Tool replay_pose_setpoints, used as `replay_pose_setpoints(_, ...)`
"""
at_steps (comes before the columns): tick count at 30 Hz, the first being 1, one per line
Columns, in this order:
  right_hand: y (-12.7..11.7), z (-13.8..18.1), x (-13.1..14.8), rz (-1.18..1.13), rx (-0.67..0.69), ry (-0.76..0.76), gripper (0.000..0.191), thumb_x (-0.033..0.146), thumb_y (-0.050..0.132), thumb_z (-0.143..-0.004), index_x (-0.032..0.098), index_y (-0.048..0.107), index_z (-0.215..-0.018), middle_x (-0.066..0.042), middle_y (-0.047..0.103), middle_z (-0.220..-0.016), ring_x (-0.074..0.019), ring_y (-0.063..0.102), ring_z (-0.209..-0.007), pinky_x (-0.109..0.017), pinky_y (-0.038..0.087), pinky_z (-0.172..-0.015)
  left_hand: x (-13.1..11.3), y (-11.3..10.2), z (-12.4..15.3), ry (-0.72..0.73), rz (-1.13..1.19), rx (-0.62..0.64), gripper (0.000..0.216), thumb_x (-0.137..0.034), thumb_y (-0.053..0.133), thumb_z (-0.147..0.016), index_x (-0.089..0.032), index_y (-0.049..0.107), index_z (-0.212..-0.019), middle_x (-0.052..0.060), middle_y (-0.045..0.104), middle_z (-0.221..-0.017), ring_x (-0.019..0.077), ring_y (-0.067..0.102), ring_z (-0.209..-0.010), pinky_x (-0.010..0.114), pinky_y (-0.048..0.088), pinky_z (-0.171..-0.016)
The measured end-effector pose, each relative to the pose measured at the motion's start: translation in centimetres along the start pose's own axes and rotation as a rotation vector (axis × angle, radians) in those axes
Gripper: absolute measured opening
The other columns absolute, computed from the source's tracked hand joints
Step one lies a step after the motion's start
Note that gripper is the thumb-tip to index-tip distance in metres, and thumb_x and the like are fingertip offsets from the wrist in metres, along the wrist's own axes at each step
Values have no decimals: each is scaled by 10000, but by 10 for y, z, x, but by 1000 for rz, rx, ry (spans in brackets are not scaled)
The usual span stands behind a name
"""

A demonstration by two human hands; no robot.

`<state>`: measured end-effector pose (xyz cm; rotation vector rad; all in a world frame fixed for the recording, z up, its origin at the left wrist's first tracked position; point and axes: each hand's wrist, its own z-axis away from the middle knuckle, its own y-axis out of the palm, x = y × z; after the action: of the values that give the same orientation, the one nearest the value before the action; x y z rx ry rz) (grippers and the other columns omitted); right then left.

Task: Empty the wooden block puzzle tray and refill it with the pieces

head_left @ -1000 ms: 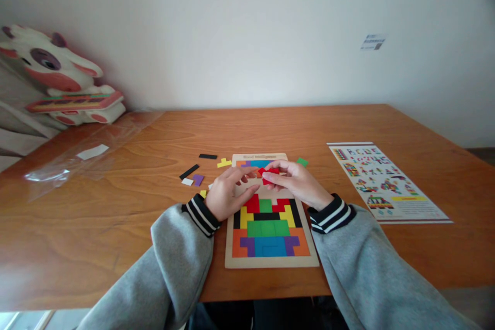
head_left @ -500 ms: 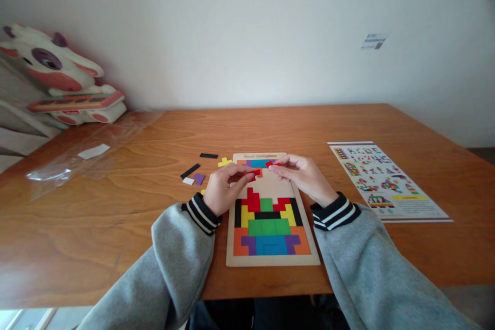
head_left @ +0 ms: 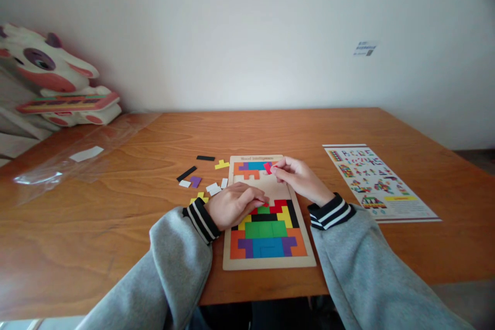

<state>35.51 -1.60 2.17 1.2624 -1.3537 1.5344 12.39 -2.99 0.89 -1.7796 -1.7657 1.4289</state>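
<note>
A wooden puzzle board (head_left: 309, 261) lies in front of me, its lower half filled with coloured block pieces and bare wood showing across its middle. My left hand (head_left: 236, 205) is over the board's left side, fingers pinched together. A bit of a red piece shows under those fingertips, just above the green piece (head_left: 263, 210); most of it is hidden. My right hand (head_left: 301, 179) is at the upper right of the board, pinching a red puzzle piece (head_left: 267, 167) between thumb and fingers. Blue, purple and orange pieces line the board's top.
Loose black, yellow, white and purple pieces, such as a purple one (head_left: 196, 182), lie left of the board. A printed pattern sheet (head_left: 381, 183) is on the right. A clear plastic bag (head_left: 58, 170) and a cow-shaped toy keyboard (head_left: 73, 100) stand at the left.
My left hand has come down and nearer to me with its red piece, from the board's upper part to its middle. My right hand stays nearly in place with its red piece.
</note>
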Motion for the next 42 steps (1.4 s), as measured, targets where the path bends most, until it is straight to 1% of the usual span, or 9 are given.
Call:
replay_pose_setpoints(6, 3, 2, 4, -224, -9, 55, 371, 460, 741, -709, 225, 455, -727, -5, 654, -706, -130, 554, -630, -251, 358, -543, -1, -1, 0, 3, -17, 31, 186, -267, 453, -1012, -186, 617, -1045, 80, 758, -951, 179, 725, -870, 327, 569, -849)
replay_pose_setpoints(10, 1, 3, 8, -392, 2, 108, 332, 389, 781, -662, 207, 507, -704, 0, 650, -777, -98, 500, -613, -243, 340, -538, -3, -3, -1, 10, -38, 24, 181, -261, 457, -1011, -181, 618, -1029, 72, 755, -918, 179, 717, -833, 314, 564, -823)
replay_pose_setpoints(14, 0, 3, 9, -444, 40, 128, 325, 394, 838, -627, 189, 616, -747, 11, 637, -776, -86, 493, -621, -248, 391, -576, -4, -4, -1, 18, -51, 43, 183, -264, 449, -1016, -178, 610, -1030, 70, 757, -922, 177, 719, -827, 305, 562, -819)
replay_pose_setpoints(19, -4, 1, 2, -234, 96, 114, 349, 451, 807, -691, 171, 694, -867, -21, 679, -816, -123, 594, -718, -283, 487, -686, -4, -4, -1, 21, -61, 43, 187, -266, 445, -1020, -172, 606, -1035, 71, 757, -909, 174, 726, -804, 290, 563, -777)
replay_pose_setpoints(24, -12, 3, -10, -81, 205, 141, 457, 398, 816, -703, 201, 628, -1071, -7, 677, -830, -136, 652, -700, -275, 532, -626, -3, -5, 0, 8, -58, 58, 202, -279, 435, -1025, -179, 609, -1043, 73, 760, -930, 167, 724, -802, 278, 554, -764)
replay_pose_setpoints(29, -15, 4, -16, 56, 296, 112, 324, 398, 792, -723, 162, 674, -912, -43, 709, -834, -147, 668, -734, -281, 542, -672, -1, -2, 1, 6, -75, 58, 217, -298, 428, -1032, -170, 603, -1047, 67, 753, -912, 155, 720, -793, 258, 556, -740)
replay_pose_setpoints(35, -19, 5, -13, 147, 327, 94, 294, 398, 759, -757, 172, 715, -940, -58, 753, -893, -172, 690, -810, -304, 534, -748, -1, -1, 2, 3, -102, 46, 228, -308, 429, -1031, -168, 609, -1033, 56, 747, -851, 153, 716, -753, 257, 552, -717)
replay_pose_setpoints(39, -19, 6, -11, 218, 357, 87, 312, 425, 767, -752, 171, 740, -930, -42, 731, -807, -156, 646, -711, -281, 489, -639, -2, -2, 2, -4, -105, 53, 234, -312, 427, -1032, -169, 613, -1035, 60, 749, -871, 152, 719, -767, 259, 553, -742)
replay_pose_setpoints(42, -20, 6, -10, 363, 319, -18, 312, 439, 787, -739, 179, 776, -910, -43, 681, -814, -137, 581, -668, -268, 431, -577, -2, -2, 1, 0, -102, 57, 239, -307, 423, -1031, -165, 616, -1034, 68, 749, -876, 158, 721, -781, 262, 556, -748)
